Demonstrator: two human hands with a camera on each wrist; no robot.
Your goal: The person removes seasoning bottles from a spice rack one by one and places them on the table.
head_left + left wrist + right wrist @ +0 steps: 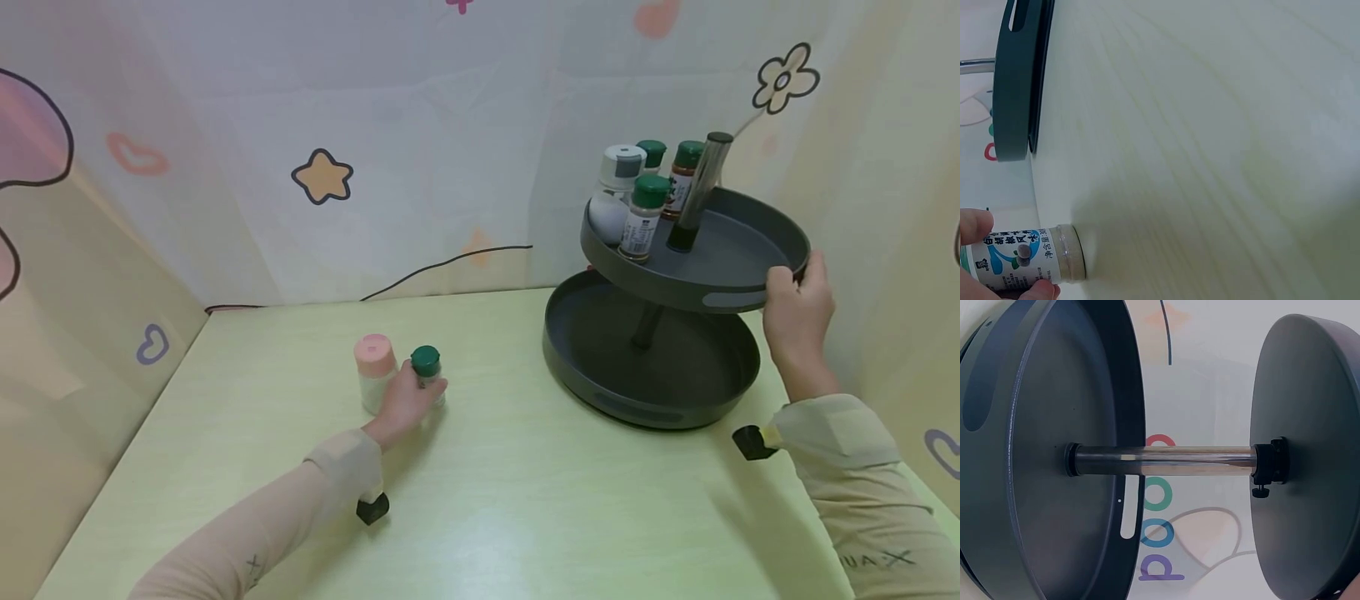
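On the left of the table my left hand (406, 406) grips a small spice jar (426, 363) with a green cap. In the left wrist view the jar (1016, 257) shows a printed white label, with fingers and thumb around it and its base at the table surface. A larger shaker with a pink lid (375, 357) stands right beside it. My right hand (801, 321) grips the right rim of the upper tray (731, 250) of a dark two-tier rack. Several bottles, including a green-capped jar (641, 221) and a grey-and-white-lidded shaker (621, 167), stand on that tray.
The rack's lower tray (600, 333) sits on the pale table (510, 483) at the right. A metal post (1197, 460) joins the two tiers. A patterned cloth (420, 167) hangs behind and at both sides.
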